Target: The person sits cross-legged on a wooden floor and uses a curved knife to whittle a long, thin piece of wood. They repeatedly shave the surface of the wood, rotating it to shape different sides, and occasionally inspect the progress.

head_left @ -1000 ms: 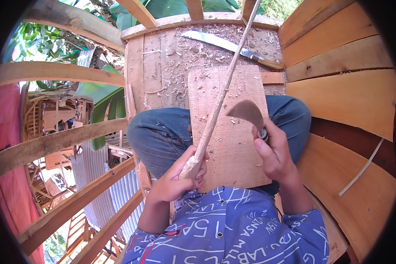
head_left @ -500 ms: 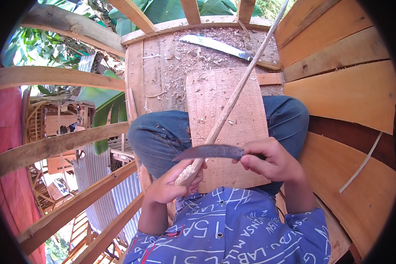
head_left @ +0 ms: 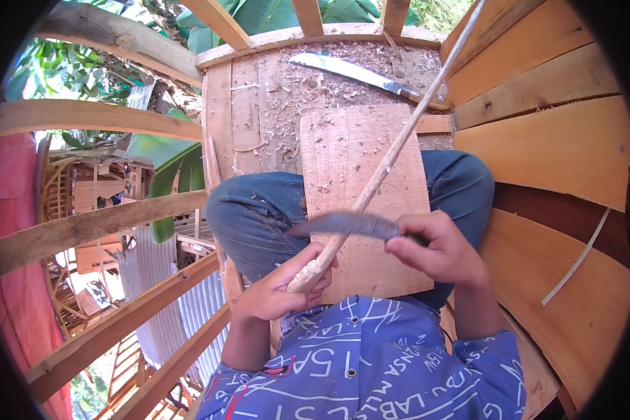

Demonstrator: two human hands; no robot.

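Observation:
My left hand (head_left: 287, 287) is closed round the thick, pale lower end of a long wooden stick (head_left: 381, 171). The stick slants up and right over a flat wooden board (head_left: 371, 269) lying across my lap. In my right hand (head_left: 437, 252) is a knife (head_left: 343, 224) with a dark, curved blade, gripped by its handle. The blade lies across the stick just above my left hand, its tip pointing left and a little blurred. Whether the edge touches the wood, I cannot tell.
A machete (head_left: 353, 73) with a bright blade lies on the plank floor (head_left: 245, 133) beyond the board, among wood shavings. Wooden rails (head_left: 98, 217) run along the left, with a drop beyond. A plank wall (head_left: 546, 147) stands close on the right, a thin strip (head_left: 577, 259) against it.
The knife has moved up the stick, away from my left hand, and its blade has tilted slightly. The stick has shifted a little to the right.

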